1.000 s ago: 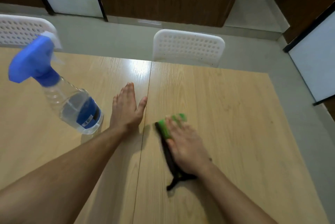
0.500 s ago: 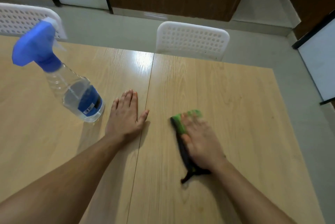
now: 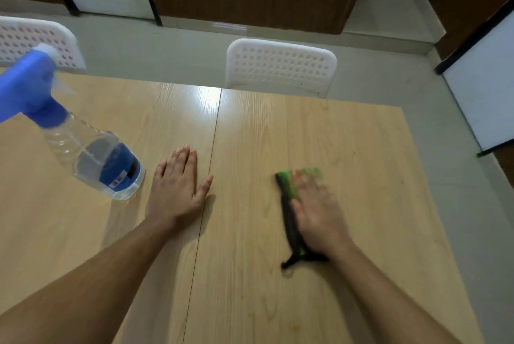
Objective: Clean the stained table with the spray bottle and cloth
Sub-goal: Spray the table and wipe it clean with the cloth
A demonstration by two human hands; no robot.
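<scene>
On the light wooden table (image 3: pixel 347 135): green-and-black cleaning cloth (image 3: pixel 288 193) under my right hand (image 3: pixel 317 215); clear spray bottle with blue trigger head (image 3: pixel 91 154) just left of my left hand (image 3: pixel 176 190).
Right fingers blurred, apparently flat on cloth; left palm flat, fingers straight. Bottle head cropped at left edge; I cannot make out stains.
</scene>
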